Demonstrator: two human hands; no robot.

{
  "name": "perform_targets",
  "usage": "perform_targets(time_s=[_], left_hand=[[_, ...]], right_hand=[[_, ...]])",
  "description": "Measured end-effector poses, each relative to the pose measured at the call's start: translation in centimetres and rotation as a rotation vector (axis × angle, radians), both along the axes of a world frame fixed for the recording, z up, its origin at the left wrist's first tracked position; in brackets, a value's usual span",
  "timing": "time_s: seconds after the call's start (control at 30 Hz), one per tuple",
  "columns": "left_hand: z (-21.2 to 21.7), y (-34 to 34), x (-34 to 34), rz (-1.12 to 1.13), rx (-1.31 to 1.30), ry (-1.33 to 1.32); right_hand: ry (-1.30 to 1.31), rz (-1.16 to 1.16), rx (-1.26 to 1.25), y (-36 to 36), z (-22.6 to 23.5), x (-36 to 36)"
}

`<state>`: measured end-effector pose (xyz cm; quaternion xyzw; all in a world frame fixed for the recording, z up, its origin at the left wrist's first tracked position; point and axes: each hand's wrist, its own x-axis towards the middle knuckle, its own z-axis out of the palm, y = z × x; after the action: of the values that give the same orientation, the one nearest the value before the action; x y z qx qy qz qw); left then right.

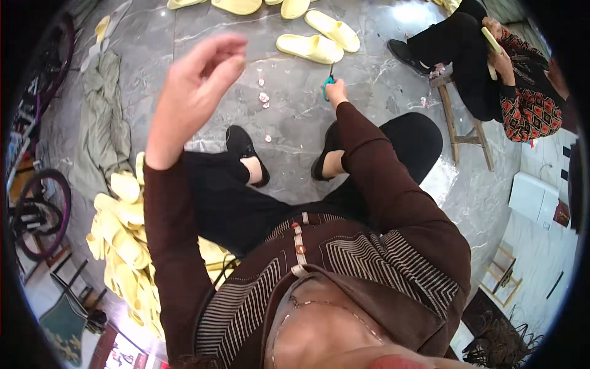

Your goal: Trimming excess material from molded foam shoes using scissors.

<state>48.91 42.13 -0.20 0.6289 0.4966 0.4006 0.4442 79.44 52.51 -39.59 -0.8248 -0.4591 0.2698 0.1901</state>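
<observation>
Grey floor: right hand (335, 90) holds scissors (328, 82), blades pointing away.

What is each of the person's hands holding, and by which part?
The right hand holds green-handled scissors by the handle loops, blades pointing away toward the yellow slippers. The left hand is raised, open and empty.

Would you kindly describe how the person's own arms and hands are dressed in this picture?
Both arms wear long, plain dark brown sleeves that reach to the wrists. The left hand and the right hand are bare, with no gloves; no rings or watch can be made out. The sleeves match a brown top with cream-striped panels on the front.
</observation>
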Motion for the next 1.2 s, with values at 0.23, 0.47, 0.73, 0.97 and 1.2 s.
perform_targets(time_s=[0.23,0.47,0.73,0.97,1.2], left_hand=[[-3.8,2.0,-0.8,0.055,-0.058,0.299],[-4.8,3.3,-1.4,0.107,-0.181,0.270],[-3.9,2.3,-1.5,0.135,-0.234,0.082],[-3.5,1.9,-0.3,0.178,-0.210,-0.102],[-4.3,1.8,-2.6,0.290,-0.335,-0.141]], right_hand=[[-0.073,-0.168,0.253,10.5,-1.2,1.5],[0.236,-0.407,0.189,11.8,-4.9,-1.2],[0.860,-0.449,0.250,11.4,-5.6,-4.8],[0.331,-0.371,0.357,15.9,-7.7,2.9],[1.015,-0.390,0.174,11.6,-4.4,-6.6]])
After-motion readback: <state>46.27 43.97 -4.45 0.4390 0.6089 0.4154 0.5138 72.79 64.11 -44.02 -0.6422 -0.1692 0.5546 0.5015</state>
